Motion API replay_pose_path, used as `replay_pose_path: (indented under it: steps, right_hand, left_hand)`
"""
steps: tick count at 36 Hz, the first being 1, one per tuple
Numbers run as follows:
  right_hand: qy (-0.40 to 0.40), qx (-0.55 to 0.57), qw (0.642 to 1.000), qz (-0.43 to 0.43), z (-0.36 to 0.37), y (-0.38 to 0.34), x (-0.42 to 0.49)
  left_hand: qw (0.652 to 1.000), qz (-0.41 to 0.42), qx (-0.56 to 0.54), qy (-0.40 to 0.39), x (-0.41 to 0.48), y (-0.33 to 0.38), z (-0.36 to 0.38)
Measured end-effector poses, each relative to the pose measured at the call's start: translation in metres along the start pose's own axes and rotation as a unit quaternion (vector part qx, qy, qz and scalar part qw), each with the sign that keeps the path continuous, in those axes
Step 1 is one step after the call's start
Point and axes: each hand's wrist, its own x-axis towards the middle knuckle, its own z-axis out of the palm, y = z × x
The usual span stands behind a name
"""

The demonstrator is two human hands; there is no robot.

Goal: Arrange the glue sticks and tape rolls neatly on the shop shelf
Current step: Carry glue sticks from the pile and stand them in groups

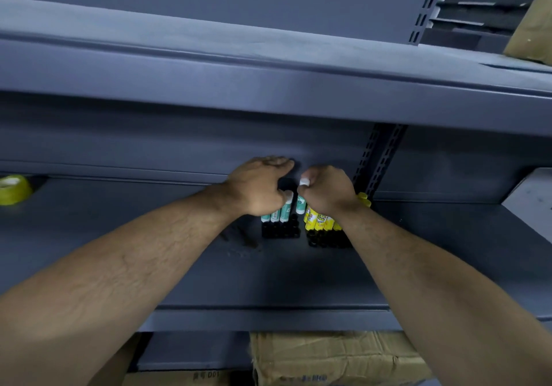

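Observation:
On the dark grey shelf [179,260], several teal-and-white glue sticks [280,213] stand upright in a tight group near the back. To their right stands a group of yellow glue sticks [318,221]. My left hand [257,185] rests over the teal group, its thumb against a white cap and its fingers reaching to the back panel. My right hand [327,190] pinches one teal-and-white glue stick [301,203] by its white cap, between the two groups. A yellow tape roll [13,190] lies at the far left of the shelf.
An upper shelf [268,86] overhangs the work area. A slotted upright [379,158] stands just behind my right hand. Cardboard boxes [334,355] sit below the shelf. A brown package [533,24] lies at the top right.

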Motion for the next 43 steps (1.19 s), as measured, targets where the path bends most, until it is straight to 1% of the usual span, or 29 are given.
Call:
replay_pose_path:
  steps: [5, 11, 18, 23, 28, 39, 43]
  right_hand:
    - [-0.002, -0.069, 0.998, -0.009, 0.006, 0.002, 0.003]
    - [-0.011, -0.106, 0.994, -0.025, 0.008, 0.0, 0.007]
    - [-0.04, -0.118, 0.992, -0.029, 0.009, -0.003, 0.012]
    - [-0.045, -0.12, 0.991, -0.03, 0.01, 0.0, 0.014]
    - [-0.075, -0.156, 0.984, -0.043, 0.009, -0.005, 0.015]
    - [-0.077, -0.214, 0.971, -0.07, 0.001, -0.01, 0.002]
    - [-0.068, -0.203, 0.974, -0.075, -0.005, -0.014, -0.005]
  left_hand:
    - [0.999, -0.008, 0.024, -0.035, -0.005, -0.004, 0.002]
    - [0.999, -0.016, 0.024, -0.046, -0.007, -0.004, 0.0]
    - [0.999, -0.006, 0.024, -0.044, -0.004, -0.005, 0.0]
    - [0.998, -0.003, 0.024, -0.054, -0.005, -0.005, 0.001]
    - [0.998, 0.0, 0.024, -0.058, -0.003, -0.01, 0.006]
    - [0.998, -0.005, 0.02, -0.057, -0.012, -0.01, 0.008]
    - [0.999, -0.009, 0.021, -0.045, -0.017, -0.017, 0.005]
